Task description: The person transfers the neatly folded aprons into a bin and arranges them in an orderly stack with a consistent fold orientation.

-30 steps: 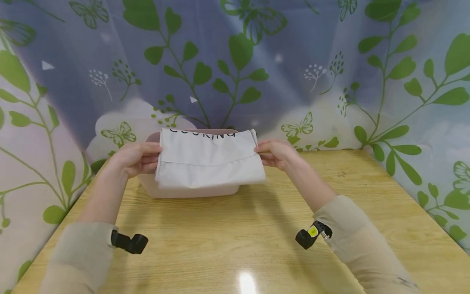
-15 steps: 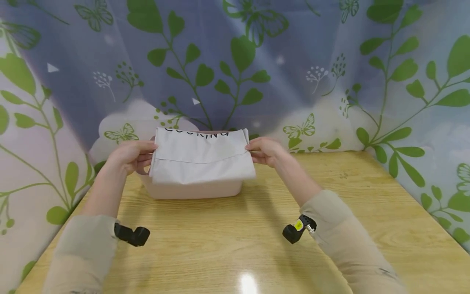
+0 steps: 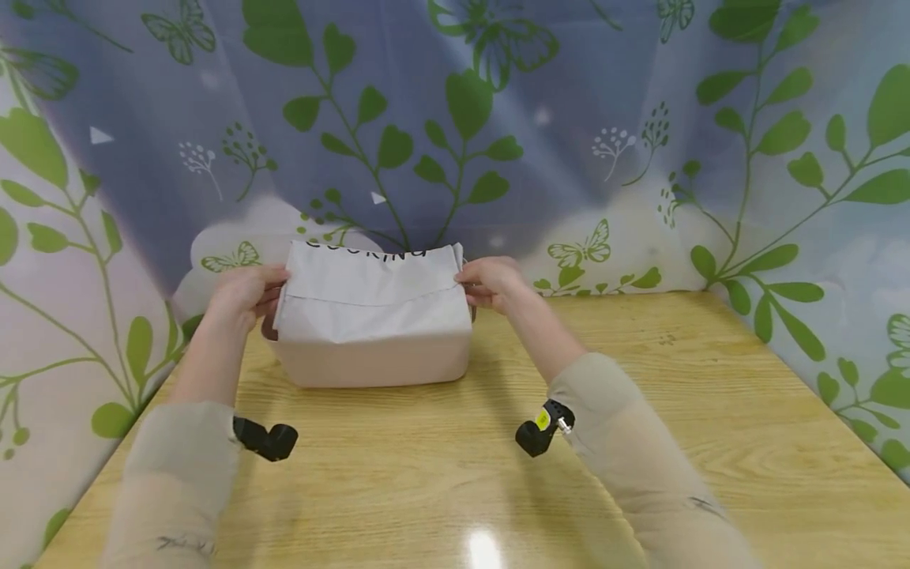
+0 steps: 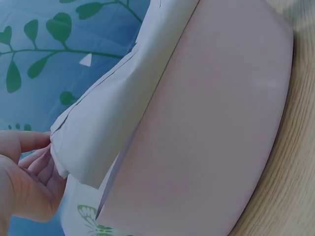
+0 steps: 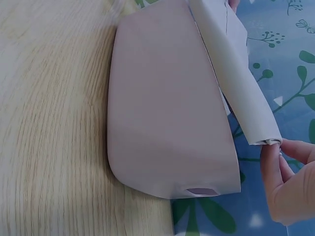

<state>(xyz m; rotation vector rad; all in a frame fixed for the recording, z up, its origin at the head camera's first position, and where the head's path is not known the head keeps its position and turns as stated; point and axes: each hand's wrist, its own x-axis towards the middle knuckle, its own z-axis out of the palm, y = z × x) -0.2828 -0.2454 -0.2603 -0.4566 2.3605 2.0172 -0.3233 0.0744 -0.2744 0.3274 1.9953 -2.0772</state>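
A folded white cloth [image 3: 370,296] with dark lettering along its far edge is held flat over the mouth of a pale pink bin [image 3: 377,365]. My left hand [image 3: 245,296] pinches the cloth's left edge between thumb and fingers. At the opposite edge, my right hand [image 3: 494,283] pinches it too. From the left wrist, the cloth [image 4: 106,118] bulges at the bin's rim, its near fold just above the wall [image 4: 211,118]. The right wrist view shows the rolled end of the cloth [image 5: 241,83] gripped beyond the rim. The bin's inside is mostly hidden.
The bin stands on a wooden table [image 3: 398,458] near its back edge. A curtain [image 3: 569,158] printed with leaves and butterflies hangs behind and around the table. An oval hole [image 5: 201,191] opens in the bin's end wall.
Both hands have carried the cloth leftward, from overhanging the bin's right side to lining up over its opening. More of the bin's front wall shows now. Both hands keep their hold.
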